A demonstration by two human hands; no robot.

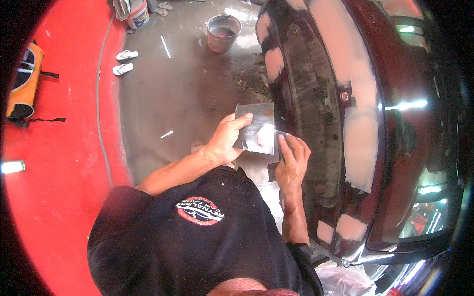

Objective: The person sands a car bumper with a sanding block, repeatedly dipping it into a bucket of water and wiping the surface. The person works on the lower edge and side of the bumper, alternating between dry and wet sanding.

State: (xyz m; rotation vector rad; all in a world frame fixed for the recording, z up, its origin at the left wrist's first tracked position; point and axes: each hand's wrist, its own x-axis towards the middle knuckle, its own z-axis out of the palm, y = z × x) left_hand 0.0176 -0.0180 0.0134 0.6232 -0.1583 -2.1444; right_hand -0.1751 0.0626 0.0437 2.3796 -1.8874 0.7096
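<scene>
My left hand grips a flat rectangular plate in front of my chest, thumb on top and fingers beneath. A dab of white paste sits on the plate's right side. Close to that edge, my right hand is closed on a thin, dark, flat spreader, its tip by the paste. Just to the right stands a dark red car, its body marked with pale pink filler patches. My fingers partly cover the spreader.
Ahead on the grey floor is a bucket. White flip-flops lie beside the red surface on the left, where an orange and black bag is seen. Another bucket stands far left; clear plastic sheeting is low right.
</scene>
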